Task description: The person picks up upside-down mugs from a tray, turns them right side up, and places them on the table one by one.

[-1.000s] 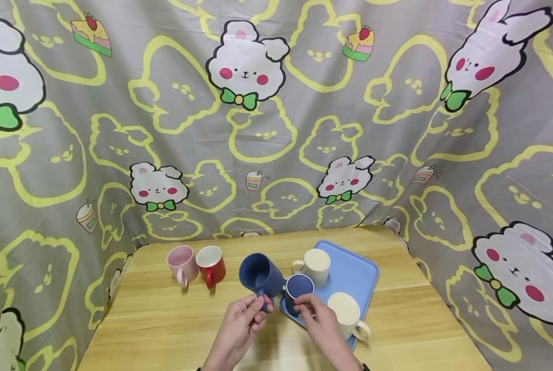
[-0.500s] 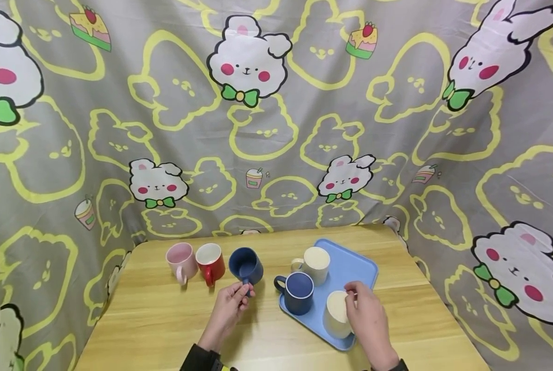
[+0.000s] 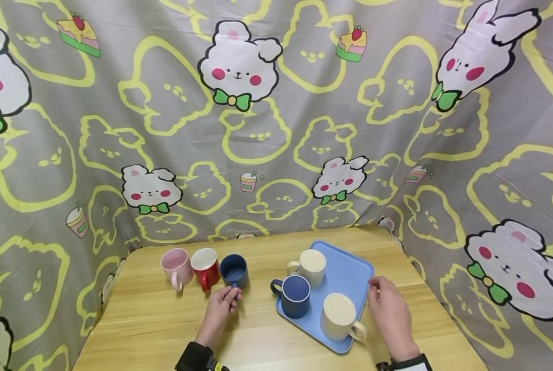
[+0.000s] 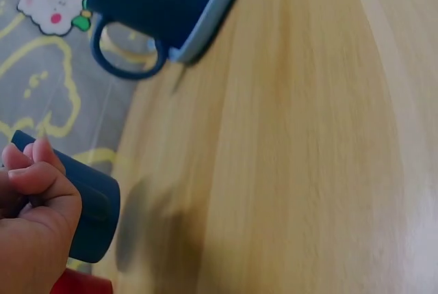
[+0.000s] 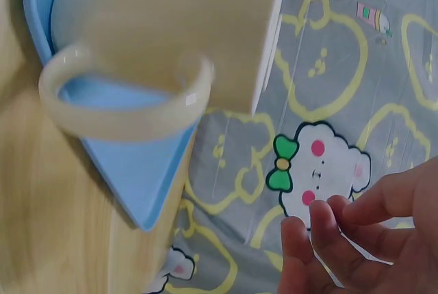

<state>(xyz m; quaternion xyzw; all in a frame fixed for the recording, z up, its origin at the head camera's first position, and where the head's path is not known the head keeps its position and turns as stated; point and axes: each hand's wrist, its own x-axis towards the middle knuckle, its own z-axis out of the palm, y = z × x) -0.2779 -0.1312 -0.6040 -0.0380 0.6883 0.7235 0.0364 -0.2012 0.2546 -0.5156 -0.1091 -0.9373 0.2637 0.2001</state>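
My left hand [image 3: 219, 312] pinches the handle of a dark blue mug [image 3: 234, 272], which is close over the table at the right side of a red mug [image 3: 205, 268]. In the left wrist view my fingers curl at the handle side of this blue mug [image 4: 96, 212]. Past the right edge of a light blue tray [image 3: 346, 263], my right hand [image 3: 391, 314] has its fingers loosely bent and holds nothing. Nearest to it on the tray is a cream mug [image 3: 338, 315], whose handle [image 5: 130, 119] shows large in the right wrist view.
A pink mug [image 3: 176, 268] stands left of the red one. Another dark blue mug [image 3: 296, 296] and a second cream mug [image 3: 312, 268] are on the tray's left side. The wooden table [image 3: 165, 330] ends at a patterned grey curtain [image 3: 267, 206].
My left hand has moved the blue mug left, from beside the tray to the red mug. My right hand has left the tray's blue mug and passed over the near cream mug to the right.
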